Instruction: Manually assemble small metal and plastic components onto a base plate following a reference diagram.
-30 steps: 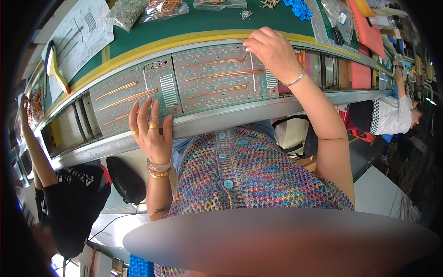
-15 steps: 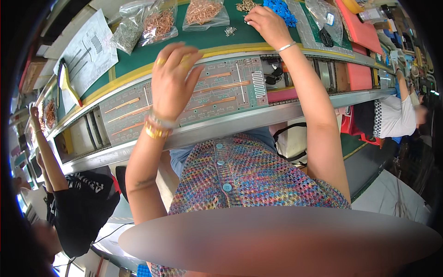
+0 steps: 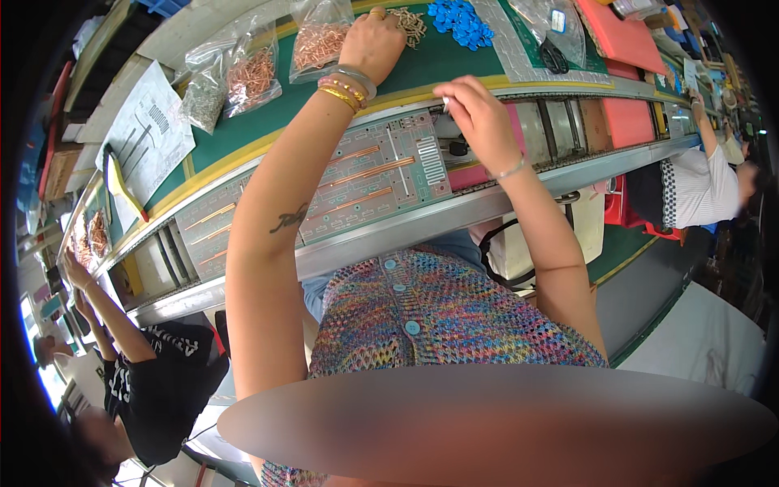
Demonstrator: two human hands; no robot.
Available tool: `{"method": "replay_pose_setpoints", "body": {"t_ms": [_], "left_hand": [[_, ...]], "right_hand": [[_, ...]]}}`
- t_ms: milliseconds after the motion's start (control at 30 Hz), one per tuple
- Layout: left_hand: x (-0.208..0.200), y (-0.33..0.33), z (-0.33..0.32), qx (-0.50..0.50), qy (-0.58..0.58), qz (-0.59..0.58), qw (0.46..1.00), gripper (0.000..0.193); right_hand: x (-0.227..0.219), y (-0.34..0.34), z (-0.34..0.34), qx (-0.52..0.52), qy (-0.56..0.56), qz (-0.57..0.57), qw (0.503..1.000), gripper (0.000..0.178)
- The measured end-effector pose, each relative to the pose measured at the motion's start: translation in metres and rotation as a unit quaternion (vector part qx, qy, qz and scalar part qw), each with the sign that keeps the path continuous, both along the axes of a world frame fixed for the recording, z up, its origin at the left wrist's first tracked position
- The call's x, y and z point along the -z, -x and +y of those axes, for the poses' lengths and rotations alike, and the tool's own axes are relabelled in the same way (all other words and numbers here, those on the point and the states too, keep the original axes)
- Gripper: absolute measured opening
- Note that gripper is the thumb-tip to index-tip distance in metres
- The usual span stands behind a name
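Observation:
My left hand (image 3: 373, 47) reaches across to the far side of the bench. Its curled fingers are at the pile of small tan metal parts (image 3: 412, 29), and what is between the fingertips is hidden. Over the board's right end, my right hand (image 3: 480, 120) is raised, its thumb and fingers pinching a small whitish piece (image 3: 445, 103). Below both hands lies a grey-brown circuit board (image 3: 357, 180) with long copper bars and a pale zigzag strip at its right end. My left forearm covers part of the board.
Clear bags of copper parts (image 3: 253, 75) and silvery parts (image 3: 204, 101) lie behind the rail, with blue pieces (image 3: 461, 24) farther right. A yellow-handled cutting tool (image 3: 122, 191) rests on a printed sheet (image 3: 150, 122). A co-worker in black (image 3: 166, 365) is at the left, another in white (image 3: 694, 183) at the right.
My left hand has moved from above the board to the tan parts pile. My right hand has come back toward me from the far bench, with the small whitish piece in its fingers.

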State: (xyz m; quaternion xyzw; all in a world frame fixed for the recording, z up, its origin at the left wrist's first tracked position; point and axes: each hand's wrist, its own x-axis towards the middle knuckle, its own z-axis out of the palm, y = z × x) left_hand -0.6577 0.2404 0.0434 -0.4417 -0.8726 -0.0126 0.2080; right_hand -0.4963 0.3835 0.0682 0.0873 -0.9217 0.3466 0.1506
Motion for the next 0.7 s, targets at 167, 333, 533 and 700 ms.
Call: {"method": "replay_pose_setpoints", "body": {"t_ms": [167, 333, 533, 700], "left_hand": [[0.008, -0.003, -0.002, -0.020, -0.017, -0.042, 0.999, 0.012], [-0.035, -0.047, -0.044, 0.021, -0.208, -0.148, 0.967, 0.010], [-0.059, -0.118, -0.156, -0.065, -0.297, -0.462, 0.833, 0.011], [-0.036, -0.180, -0.240, -0.176, -0.327, -0.555, 0.744, 0.011]], "right_hand": [[0.001, -0.061, -0.022, 0.031, 0.163, -0.101, 0.981, 0.014], [0.015, -0.079, -0.038, 0.022, 0.137, -0.062, 0.988, 0.014], [0.017, -0.080, -0.046, 0.040, 0.074, -0.071, 0.994, 0.015], [0.019, -0.080, -0.049, 0.034, 0.055, -0.074, 0.995, 0.015]]}}
